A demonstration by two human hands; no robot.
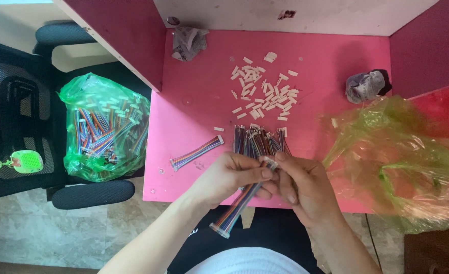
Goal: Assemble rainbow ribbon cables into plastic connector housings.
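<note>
Head view: left hand (229, 177) and right hand (300, 185) pinch one ribbon cable (239, 203) at its upper connector, above the desk (194, 101) edge. Risk: misaligned fingertip pressure could bend connector pins or drop the cable.

A single camera sits on the person's head and looks almost straight down. It is close to the work: the left hand (224, 177) and right hand (300, 185) fill the near centre, forearms entering from the near edge. The pink table (194, 101) spans the middle out to its far wall. At the left the view takes in a black chair (16, 101) and the floor; at the right, a side panel. No second view overlaps it.
</note>
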